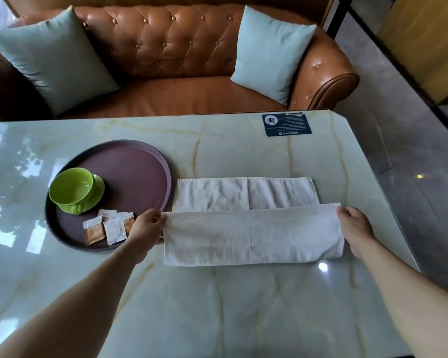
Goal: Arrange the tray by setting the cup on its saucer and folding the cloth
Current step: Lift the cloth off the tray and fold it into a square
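A white cloth (pixel 248 223) lies on the marble table, right of a round dark-purple tray (pixel 142 161). Its near half is lifted and folded over towards the far half. My left hand (pixel 146 226) pinches the left corner of that raised edge. My right hand (pixel 356 228) pinches the right corner. On the tray's left side a green cup (pixel 71 187) stands on its green saucer (pixel 98 188).
Several small sachets (pixel 108 227) lie on the tray's near side, beside my left hand. A dark blue card (pixel 286 124) lies at the table's far right. Behind the table is a brown leather sofa (pixel 181 47) with two pale cushions. The table edge runs close to my right hand.
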